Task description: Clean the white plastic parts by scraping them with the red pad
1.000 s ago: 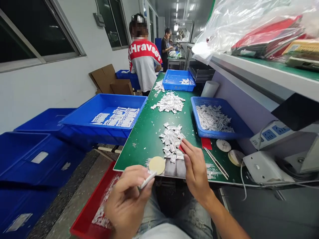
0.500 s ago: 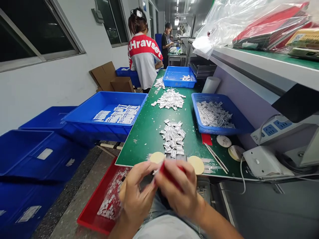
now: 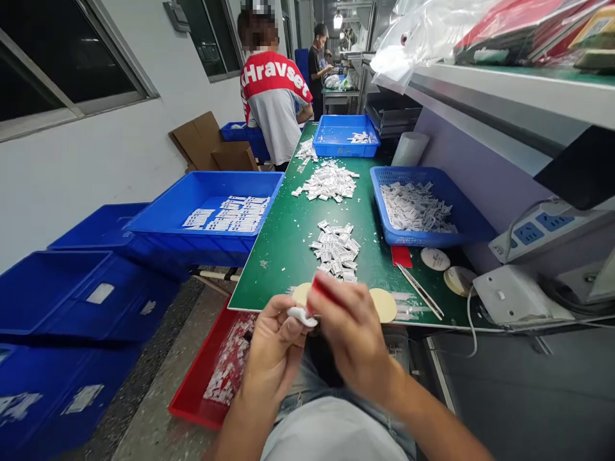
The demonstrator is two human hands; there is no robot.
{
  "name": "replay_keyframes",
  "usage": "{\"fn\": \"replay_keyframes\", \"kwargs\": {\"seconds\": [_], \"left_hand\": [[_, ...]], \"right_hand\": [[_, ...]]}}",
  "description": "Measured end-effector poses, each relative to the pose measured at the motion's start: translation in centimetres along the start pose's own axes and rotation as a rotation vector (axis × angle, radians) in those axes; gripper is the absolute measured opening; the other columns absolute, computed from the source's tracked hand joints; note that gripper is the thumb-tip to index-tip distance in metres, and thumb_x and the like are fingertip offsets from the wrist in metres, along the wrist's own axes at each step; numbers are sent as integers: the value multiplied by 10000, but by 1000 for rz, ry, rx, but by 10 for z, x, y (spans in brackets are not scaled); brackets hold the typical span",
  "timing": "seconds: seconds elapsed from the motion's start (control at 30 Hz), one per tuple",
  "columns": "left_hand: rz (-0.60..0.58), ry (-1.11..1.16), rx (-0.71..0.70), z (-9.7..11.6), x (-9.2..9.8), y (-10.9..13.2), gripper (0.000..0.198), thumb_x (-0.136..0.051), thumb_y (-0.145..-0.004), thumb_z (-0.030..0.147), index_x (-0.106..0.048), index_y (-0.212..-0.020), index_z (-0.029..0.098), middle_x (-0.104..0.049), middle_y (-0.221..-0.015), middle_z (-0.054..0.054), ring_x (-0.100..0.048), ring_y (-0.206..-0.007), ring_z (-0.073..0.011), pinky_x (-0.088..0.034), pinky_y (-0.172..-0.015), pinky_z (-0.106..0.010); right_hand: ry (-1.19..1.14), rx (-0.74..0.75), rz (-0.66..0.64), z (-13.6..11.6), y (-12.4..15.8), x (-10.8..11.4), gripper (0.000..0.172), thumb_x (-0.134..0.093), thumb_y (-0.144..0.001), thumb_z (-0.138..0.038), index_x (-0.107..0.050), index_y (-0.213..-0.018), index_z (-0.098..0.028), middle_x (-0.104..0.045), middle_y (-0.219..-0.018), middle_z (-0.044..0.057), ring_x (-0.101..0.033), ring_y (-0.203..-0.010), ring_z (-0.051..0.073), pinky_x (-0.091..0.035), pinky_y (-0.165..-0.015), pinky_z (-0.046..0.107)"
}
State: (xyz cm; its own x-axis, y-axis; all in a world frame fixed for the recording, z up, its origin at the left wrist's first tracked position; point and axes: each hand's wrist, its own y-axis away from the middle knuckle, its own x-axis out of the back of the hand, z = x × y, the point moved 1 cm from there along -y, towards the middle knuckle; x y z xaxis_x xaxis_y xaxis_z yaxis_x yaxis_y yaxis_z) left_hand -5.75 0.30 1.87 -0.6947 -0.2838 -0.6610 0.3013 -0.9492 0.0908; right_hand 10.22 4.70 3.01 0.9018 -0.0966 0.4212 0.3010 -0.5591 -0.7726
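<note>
Between the thumb and fingers of my left hand (image 3: 273,349) is a small white plastic piece (image 3: 302,315), above my lap at the table's near edge. My right hand (image 3: 358,339) is closed around a red flat piece (image 3: 317,293), held against or very near the white piece's right end. Motion blurs the right fingers, and they hide most of the red piece. Just beyond both hands lies a heap of small white plastic parts (image 3: 335,250). Round cream pads stand out on either side, the left pad (image 3: 302,294) partly covered by my hands and the right pad (image 3: 383,305) beside my knuckles.
Tweezers (image 3: 420,291) and a red square (image 3: 401,257) lie right on the green table (image 3: 269,269). A blue basket (image 3: 435,238) holds white parts. Blue bins (image 3: 206,240) stand left; a red tray (image 3: 192,400) sits below. A co-worker (image 3: 276,96) stands beyond.
My hands have shifted slightly apart, so the white piece now shows more clearly. The right hand has risen a little with the red piece. The whole view has tilted slightly down.
</note>
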Motion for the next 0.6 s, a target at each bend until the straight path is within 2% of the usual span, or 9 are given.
{"fn": "replay_keyframes", "kwargs": {"seconds": [0.07,0.13,0.3,0.37,0.43,0.5,0.57,0.6], "left_hand": [[-31,44,70,0,-2,0,359,-1025,-644,338,-788,-880,210,-763,-704,20,-720,-643,-93,-618,-659,-167],[-38,110,136,0,-5,2,332,-1016,-667,303,-793,-896,214,-748,-707,34,-712,-660,-74,-612,-683,-145],[-27,217,260,-2,-12,7,347,-1017,-663,249,-777,-912,222,-746,-754,47,-728,-681,-76,-617,-680,-143],[-26,236,356,-3,-16,11,388,-1020,-652,229,-775,-952,225,-779,-836,29,-752,-712,-93,-632,-690,-159],[-14,249,437,-4,-19,14,421,-1021,-642,206,-773,-983,221,-792,-895,10,-765,-742,-104,-637,-697,-163],[-2,275,475,-6,-20,15,401,-1010,-652,187,-769,-971,216,-772,-874,11,-768,-782,-112,-630,-693,-156],[13,307,474,-8,-20,13,364,-988,-681,176,-755,-957,219,-737,-845,20,-757,-816,-121,-617,-675,-162],[14,313,469,-9,-20,10,358,-978,-690,170,-743,-956,219,-726,-850,21,-746,-817,-123,-609,-663,-174]], "right_hand": [[53,-150,25,4,1,1,479,-500,-1090,-135,-594,-1523,-318,-648,-1503,110,-620,-1250,264,-557,-1033,457],[37,-224,40,5,3,5,485,-491,-1090,-123,-581,-1531,-303,-597,-1556,118,-578,-1338,275,-520,-1098,488],[-44,-153,22,-13,10,16,549,-414,-1126,-195,-389,-1669,-263,-460,-1661,137,-480,-1494,278,-463,-1195,481],[-53,-14,-3,-15,11,16,583,-409,-1131,-244,-311,-1705,-267,-451,-1667,144,-507,-1469,291,-495,-1171,483],[-20,29,-20,-9,11,15,573,-457,-1116,-234,-380,-1678,-319,-501,-1631,133,-578,-1379,291,-545,-1106,478],[7,-144,20,4,13,18,525,-478,-1105,-183,-508,-1599,-361,-553,-1586,110,-606,-1345,279,-547,-1098,484],[-34,-323,105,15,19,25,496,-445,-1117,-178,-539,-1571,-351,-554,-1589,100,-573,-1409,278,-510,-1150,509],[-69,-348,130,19,23,30,492,-428,-1124,-193,-528,-1579,-351,-541,-1605,91,-548,-1444,278,-490,-1174,518]]}}
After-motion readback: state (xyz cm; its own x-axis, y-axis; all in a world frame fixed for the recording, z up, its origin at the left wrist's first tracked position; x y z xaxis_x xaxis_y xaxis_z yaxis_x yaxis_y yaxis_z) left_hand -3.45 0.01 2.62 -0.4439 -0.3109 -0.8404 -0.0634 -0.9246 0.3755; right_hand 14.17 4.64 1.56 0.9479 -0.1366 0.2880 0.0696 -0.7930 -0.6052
